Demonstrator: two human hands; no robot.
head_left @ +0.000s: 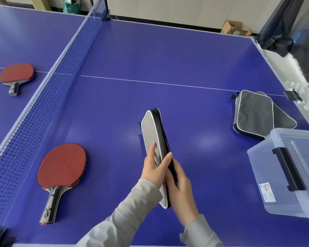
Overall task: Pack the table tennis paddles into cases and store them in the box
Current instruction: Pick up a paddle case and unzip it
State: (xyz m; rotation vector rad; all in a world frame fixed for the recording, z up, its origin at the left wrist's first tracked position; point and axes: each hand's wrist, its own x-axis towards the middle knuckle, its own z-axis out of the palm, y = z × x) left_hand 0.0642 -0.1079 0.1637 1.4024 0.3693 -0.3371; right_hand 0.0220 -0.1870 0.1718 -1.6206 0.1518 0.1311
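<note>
A grey paddle case (152, 132) with white piping and a black zipper stands on edge above the blue table, held by both hands. My left hand (156, 167) grips its grey face from the left. My right hand (181, 188) holds its zipper edge from the right. A stack of red-rubber paddles (61, 165) lies near the net at lower left. Another red paddle (16, 73) lies across the net at far left. Two more grey cases (253, 113) lie overlapped at right. The clear plastic box (282, 198) with a black latch stands at the right edge.
The blue net (48, 90) runs diagonally across the table (150, 59). A trough of white balls (303, 100) sits beyond the right table end. Cardboard boxes (234, 28) stand on the floor at the back, and a dark object pokes in at bottom left.
</note>
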